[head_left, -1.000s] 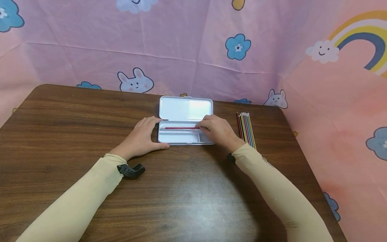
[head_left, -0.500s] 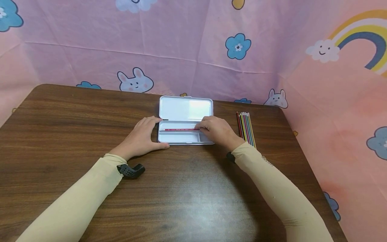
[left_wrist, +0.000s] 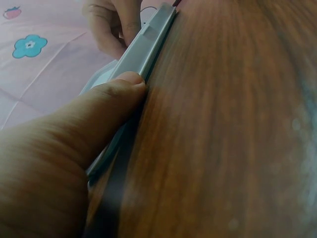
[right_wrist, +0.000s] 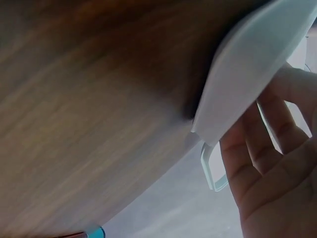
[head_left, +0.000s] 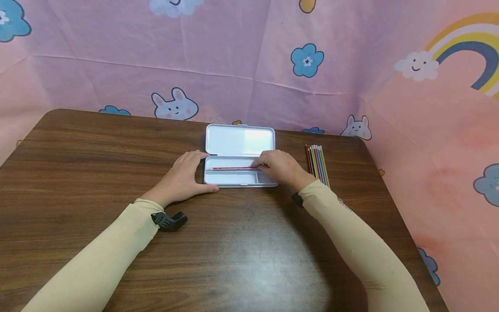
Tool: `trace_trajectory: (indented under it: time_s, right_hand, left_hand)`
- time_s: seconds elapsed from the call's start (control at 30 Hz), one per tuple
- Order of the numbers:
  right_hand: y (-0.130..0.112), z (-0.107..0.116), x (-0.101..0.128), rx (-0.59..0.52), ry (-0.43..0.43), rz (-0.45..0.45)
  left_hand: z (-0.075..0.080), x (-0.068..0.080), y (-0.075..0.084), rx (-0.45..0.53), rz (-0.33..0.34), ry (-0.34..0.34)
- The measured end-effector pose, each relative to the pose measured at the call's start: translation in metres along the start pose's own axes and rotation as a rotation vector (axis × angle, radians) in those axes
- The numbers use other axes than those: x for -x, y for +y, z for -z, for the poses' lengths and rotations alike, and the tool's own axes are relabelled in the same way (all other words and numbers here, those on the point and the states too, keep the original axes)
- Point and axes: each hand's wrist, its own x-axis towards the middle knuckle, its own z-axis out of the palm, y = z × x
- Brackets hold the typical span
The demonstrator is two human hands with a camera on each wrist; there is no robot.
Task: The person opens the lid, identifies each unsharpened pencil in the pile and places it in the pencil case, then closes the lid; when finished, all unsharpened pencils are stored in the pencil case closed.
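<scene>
Hands first: our right hand [head_left: 281, 168] pinched the red pencil [head_left: 234, 168] at its right end, pencil lying lengthwise in the open white case [head_left: 239, 177], approx. mid-surface. Left hand [head_left: 183, 177] gripped the case's left end, thumb along its near wall, fingers curled over the far corner. Loose pencils [head_left: 318, 162] lay just right of the case. Risk, imo: the pencil could snag on the tray divider and tip out.

One open white pencil case [head_left: 239, 141], one red pencil [head_left: 231, 168] inside — several loose coloured pencils [head_left: 318, 162], two hands.
</scene>
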Motion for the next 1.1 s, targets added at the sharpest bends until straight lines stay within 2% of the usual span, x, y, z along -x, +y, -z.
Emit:
trace_trajectory:
  time_s: [0.2,0.9,1.1]
  right_hand:
    - [0.0013,0.0011,-0.0022,-0.011,-0.029,-0.039]
    - [0.0022,0.0025,-0.0033,-0.002,-0.043,-0.047]
    - [0.0021,0.0028,-0.0024,-0.002,-0.041,-0.058]
  left_hand:
    - [0.0008,0.0004,0.0009,0.001,0.006,-0.013]
    - [-0.0004,-0.0013,-0.0006,-0.010,0.007,0.007]
    - [-0.0002,-0.0013,-0.0016,-0.010,0.015,-0.012]
